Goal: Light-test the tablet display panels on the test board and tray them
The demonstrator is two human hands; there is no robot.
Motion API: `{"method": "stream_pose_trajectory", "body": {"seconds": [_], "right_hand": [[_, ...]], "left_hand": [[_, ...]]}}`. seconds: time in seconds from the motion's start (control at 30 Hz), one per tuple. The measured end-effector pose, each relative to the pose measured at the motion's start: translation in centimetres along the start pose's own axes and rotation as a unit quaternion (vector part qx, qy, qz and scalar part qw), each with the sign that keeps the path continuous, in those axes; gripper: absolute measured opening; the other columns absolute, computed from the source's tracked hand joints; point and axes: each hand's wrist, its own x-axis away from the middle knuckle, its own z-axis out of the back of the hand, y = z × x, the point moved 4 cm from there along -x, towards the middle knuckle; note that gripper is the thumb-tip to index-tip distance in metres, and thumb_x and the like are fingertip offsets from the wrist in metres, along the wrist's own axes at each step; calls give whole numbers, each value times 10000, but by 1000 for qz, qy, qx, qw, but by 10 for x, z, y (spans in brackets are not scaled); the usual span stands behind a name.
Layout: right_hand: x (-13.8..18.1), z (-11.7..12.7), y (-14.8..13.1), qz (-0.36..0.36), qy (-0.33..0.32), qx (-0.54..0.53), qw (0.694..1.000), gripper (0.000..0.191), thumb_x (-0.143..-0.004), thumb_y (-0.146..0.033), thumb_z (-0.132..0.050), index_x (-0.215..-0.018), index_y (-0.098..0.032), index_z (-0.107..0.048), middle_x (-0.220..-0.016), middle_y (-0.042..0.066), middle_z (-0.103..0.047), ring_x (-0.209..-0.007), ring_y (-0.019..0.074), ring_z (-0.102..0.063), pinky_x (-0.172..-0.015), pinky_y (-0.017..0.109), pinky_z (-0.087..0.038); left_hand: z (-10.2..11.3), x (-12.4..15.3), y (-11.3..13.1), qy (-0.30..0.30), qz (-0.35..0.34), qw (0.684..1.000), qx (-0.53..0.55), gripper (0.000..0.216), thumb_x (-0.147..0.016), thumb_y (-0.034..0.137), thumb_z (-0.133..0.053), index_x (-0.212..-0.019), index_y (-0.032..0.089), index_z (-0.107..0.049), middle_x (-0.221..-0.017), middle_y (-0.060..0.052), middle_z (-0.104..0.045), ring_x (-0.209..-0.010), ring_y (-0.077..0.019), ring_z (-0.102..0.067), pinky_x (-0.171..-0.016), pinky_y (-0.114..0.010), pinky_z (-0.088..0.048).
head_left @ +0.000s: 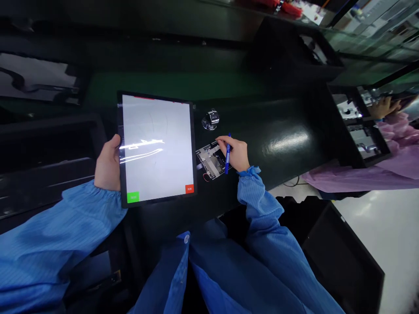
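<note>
My left hand point(109, 163) grips the left edge of a flat display panel point(159, 148), tilted up off the bench. Its screen is lit white, with a green box at the lower left, a red box at the lower right and bright glare streaks. A blue marker pen point(228, 155) is held in my right hand point(238, 153), whose fingers are closed at the upper edge of a circuit board point(211, 161). Whether the fingertips touch the board, I cannot tell. The board lies right beside the panel, a thin red wire at its lower corner. Beyond it stands a chrome tally counter point(213, 117).
Black trays point(371, 144) with parts stand at the right, near a co-worker's hands point(384, 107) and pink sleeve. A black box point(294, 56) is at the back right. More dark trays point(49, 152) lie at left. A black bin point(343, 257) sits low at right.
</note>
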Motion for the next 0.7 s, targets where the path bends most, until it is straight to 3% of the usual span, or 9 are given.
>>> {"method": "stream_pose_trajectory", "body": {"seconds": [0.13,0.23,0.3,0.37,0.43,0.47,0.57,0.63,0.7], "right_hand": [[4,-16,-44,-60,-103,-213,970,343,-951,-433,-535,-1106,-165,-682,-654,-31,-630,-542,89,-558,-573,215,-475],[4,-26,-73,-46,-155,-294,942,396,-853,-501,-660,-1080,-176,-641,-621,-75,-557,-511,73,-523,-537,199,-479],[4,-24,-79,-27,-137,-301,943,354,-835,-510,-683,-949,-177,-647,-646,-56,-580,-543,84,-562,-563,210,-510],[8,-22,-81,38,-148,-284,946,317,-907,-490,-602,-938,-182,-671,-806,7,-690,-721,124,-672,-704,244,-566],[19,-23,-81,128,-171,-229,950,292,-978,-423,-510,-1023,-204,-697,-1045,46,-737,-958,157,-702,-879,284,-563],[25,-26,-80,165,-177,-186,952,273,-997,-371,-484,-1063,-220,-702,-1149,47,-725,-1024,161,-692,-935,301,-548],[42,-39,-77,228,-191,-28,954,289,-978,-159,-471,-1149,-238,-691,-1302,42,-670,-964,160,-690,-903,323,-555],[47,-43,-79,250,-227,52,940,415,-923,-37,-448,-1230,-221,-658,-1357,54,-633,-940,165,-680,-846,319,-562],[49,-35,-83,264,-265,69,925,439,-881,-21,-472,-1233,-206,-658,-1295,61,-672,-927,174,-677,-785,301,-560]], "left_hand": [[1,-3,-8,-16,-12,1000,-17,216,-875,304,-610,-918,105,-684,-819,-67,-734,-921,-247,-714,-930,-367,-574],[10,5,6,-41,-154,982,-103,232,-688,249,-808,-874,141,-722,-797,-19,-735,-816,-212,-714,-896,-309,-579],[13,21,25,-119,-266,933,-210,206,-682,279,-849,-830,178,-747,-793,-7,-741,-798,-204,-717,-895,-295,-576],[10,44,37,-305,-311,824,-362,152,-828,292,-737,-953,215,-774,-987,-30,-759,-959,-226,-714,-975,-311,-541],[14,66,37,-470,-320,660,-491,334,-959,226,-513,-1239,269,-689,-1311,-21,-650,-1219,-236,-608,-1094,-339,-453],[19,73,35,-513,-329,584,-537,438,-983,183,-414,-1369,299,-585,-1443,-2,-540,-1328,-230,-513,-1148,-354,-389],[35,73,21,-525,-360,416,-649,581,-987,109,-335,-1528,319,-341,-1587,-14,-322,-1456,-219,-319,-1223,-393,-231],[41,63,8,-516,-357,353,-694,633,-974,67,-314,-1561,295,-254,-1605,-59,-272,-1477,-226,-264,-1232,-434,-187],[42,53,-2,-512,-348,325,-715,702,-937,7,-276,-1575,287,-192,-1617,-76,-239,-1490,-223,-220,-1235,-467,-168]]}}
